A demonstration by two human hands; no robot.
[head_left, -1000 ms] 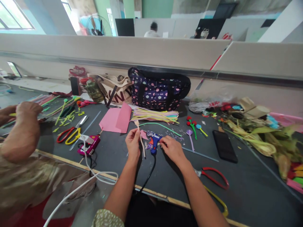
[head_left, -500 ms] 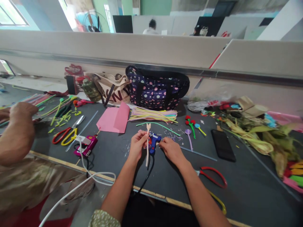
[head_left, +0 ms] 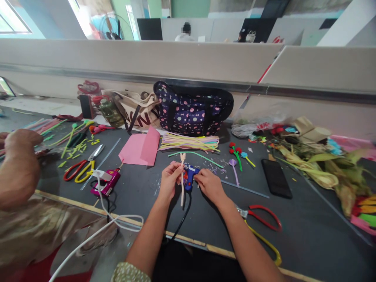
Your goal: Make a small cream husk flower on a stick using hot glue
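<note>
scissors [head_left: 263, 208] partly hidden bhnd r forearm [head_left: 233, 223]; coworker's far hand [head_left: 2, 139] cut, l edge.

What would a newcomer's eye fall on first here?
Probably the dark dotted bag standing at the back centre of the table. Nearer, the left hand pinches a pale strip while the right hand is at a blue glue gun. The pink sheet stands out too, left of centre.

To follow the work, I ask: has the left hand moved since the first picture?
Yes, the left hand moved rightward, farther from the pink sheet.
</note>
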